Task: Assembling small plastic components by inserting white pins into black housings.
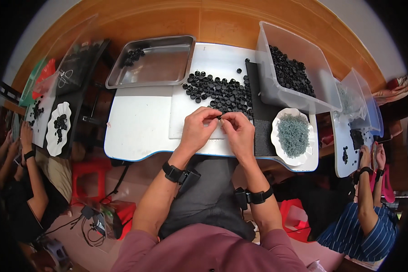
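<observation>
Close together over the near middle of the white table, my left hand (198,130) and my right hand (239,135) meet at their fingertips. Pinched between them is a small black cap (219,117), mostly covered by the fingers; any finer piece in the right fingers is too small to make out. Just beyond the hands spreads a loose pile of small round black caps (220,90) on a white sheet (179,113). To the right of my right hand, a white scalloped plate (279,152) carries a tangled heap of thin grey-green rings or strands (293,136).
A shallow metal tray (167,68) with a few black caps stands at the back left. A translucent bin (285,97) full of black parts stands back right, beside a black mat (263,122). Co-workers' hands (26,136) work at side tables left and right.
</observation>
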Demonstrator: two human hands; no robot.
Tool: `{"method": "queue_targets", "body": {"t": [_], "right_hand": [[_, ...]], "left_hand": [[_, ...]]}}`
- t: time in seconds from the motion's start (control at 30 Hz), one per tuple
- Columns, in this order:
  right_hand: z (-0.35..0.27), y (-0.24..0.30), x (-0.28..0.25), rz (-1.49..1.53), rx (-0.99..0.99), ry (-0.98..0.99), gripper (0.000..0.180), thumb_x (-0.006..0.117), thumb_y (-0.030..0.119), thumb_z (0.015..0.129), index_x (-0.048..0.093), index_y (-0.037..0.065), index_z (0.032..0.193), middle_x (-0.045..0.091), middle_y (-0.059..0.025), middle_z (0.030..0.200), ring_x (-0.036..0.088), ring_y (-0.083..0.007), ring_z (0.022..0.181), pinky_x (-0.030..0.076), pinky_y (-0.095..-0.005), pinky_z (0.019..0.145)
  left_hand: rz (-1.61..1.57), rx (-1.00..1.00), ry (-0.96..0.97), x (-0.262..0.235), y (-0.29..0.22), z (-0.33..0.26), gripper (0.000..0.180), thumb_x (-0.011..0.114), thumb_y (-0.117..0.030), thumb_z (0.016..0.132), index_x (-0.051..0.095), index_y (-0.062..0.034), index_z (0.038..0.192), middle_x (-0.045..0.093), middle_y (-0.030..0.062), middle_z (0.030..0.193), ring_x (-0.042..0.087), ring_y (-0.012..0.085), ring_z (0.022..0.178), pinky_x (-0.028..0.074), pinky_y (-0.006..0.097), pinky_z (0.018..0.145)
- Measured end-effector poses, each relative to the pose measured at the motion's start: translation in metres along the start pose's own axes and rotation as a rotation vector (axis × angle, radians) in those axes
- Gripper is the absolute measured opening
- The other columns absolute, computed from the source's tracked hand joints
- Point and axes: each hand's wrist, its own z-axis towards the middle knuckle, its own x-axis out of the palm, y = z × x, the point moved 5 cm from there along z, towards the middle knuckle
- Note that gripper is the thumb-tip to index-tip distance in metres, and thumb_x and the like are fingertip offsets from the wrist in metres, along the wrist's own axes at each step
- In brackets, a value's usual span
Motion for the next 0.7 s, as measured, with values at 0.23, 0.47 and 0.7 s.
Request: {"method": "queue_targets", "body": {"t": [0.23, 0.47, 0.7], "right_hand": [[0.001, -0.007, -0.002, 0.032, 0.034, -0.053, 0.01, 0.07, -0.001, 0.084, 0.072, -0.002, 0.094, 0.068, -0.0066, 0.085, 0.063, -0.0105, 0.068, 0.051, -0.0251, 0.062], [0.001, -0.003, -0.003, -0.039, -0.031, -0.074, 0.008, 0.07, -0.002, 0.085, 0.072, -0.002, 0.093, 0.068, -0.0064, 0.086, 0.064, -0.0103, 0.067, 0.051, -0.0244, 0.062], [-0.001, -0.013, -0.003, 0.2, 0.09, -0.046, 0.006, 0.07, -0.002, 0.088, 0.07, -0.003, 0.095, 0.069, -0.0042, 0.083, 0.065, -0.0073, 0.068, 0.052, -0.0229, 0.061]], "left_hand": [[0.008, -0.027, 0.004, 0.006, 0.006, -0.002, 0.023, 0.066, 0.001, 0.09, 0.072, 0.0021, 0.112, 0.075, 0.0127, 0.106, 0.073, 0.0203, 0.097, 0.059, 0.032, 0.089], [0.051, -0.003, 0.022, 0.002, 0.002, -0.001, 0.021, 0.066, -0.001, 0.092, 0.073, 0.0016, 0.112, 0.076, 0.0122, 0.103, 0.073, 0.0186, 0.094, 0.059, 0.03, 0.086], [0.022, -0.042, 0.03, 0.002, 0.004, -0.003, 0.021, 0.067, -0.002, 0.093, 0.073, 0.0017, 0.113, 0.075, 0.0096, 0.103, 0.07, 0.0137, 0.093, 0.057, 0.028, 0.084]]}}
